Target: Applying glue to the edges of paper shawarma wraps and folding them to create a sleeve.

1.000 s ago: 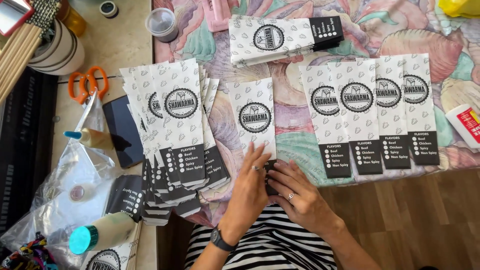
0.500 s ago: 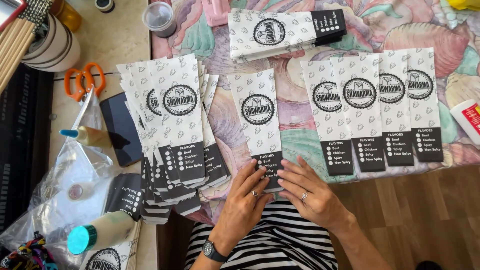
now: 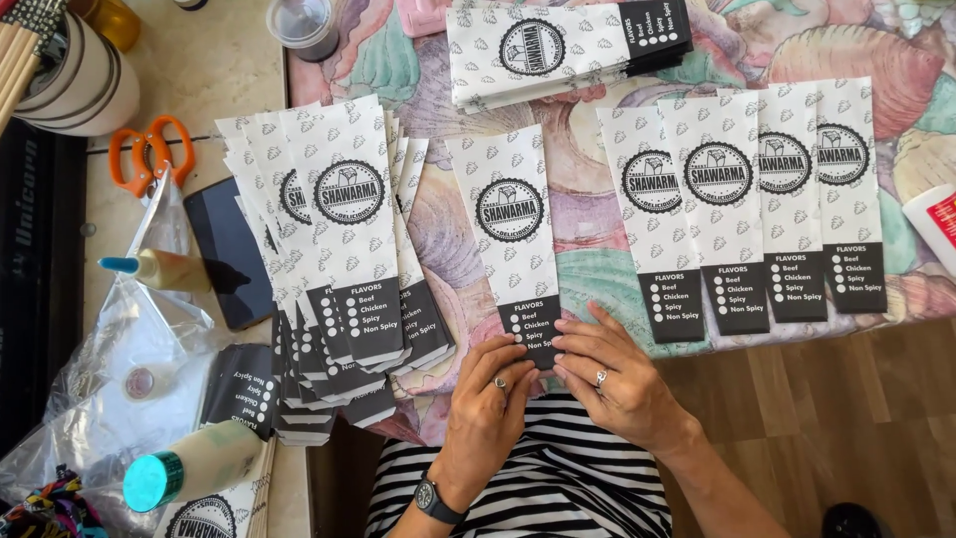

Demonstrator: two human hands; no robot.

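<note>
A long white paper sleeve (image 3: 510, 224) with a round black emblem and a black lower band lies flat in front of me on the patterned tablecloth (image 3: 588, 254). My left hand (image 3: 488, 399) and my right hand (image 3: 609, 371) press their fingertips on the sleeve's black bottom end, one at each side. A fanned stack of the same sleeves (image 3: 334, 249) lies to the left. Several finished-looking sleeves (image 3: 742, 204) lie overlapped in a row to the right. Another pile of sleeves (image 3: 558, 45) lies sideways at the top.
On the left counter are orange scissors (image 3: 149, 149), a dark phone (image 3: 229, 249), a small glue bottle with a blue tip (image 3: 159, 269), a teal-capped bottle (image 3: 194, 466), plastic bags and a white cup with sticks (image 3: 70, 75). A clear cup (image 3: 304, 25) stands at top.
The single sleeve has been flattened out and its black bottom end is now unfolded and showing. Both hands shifted from pinching that end to pressing on it.
</note>
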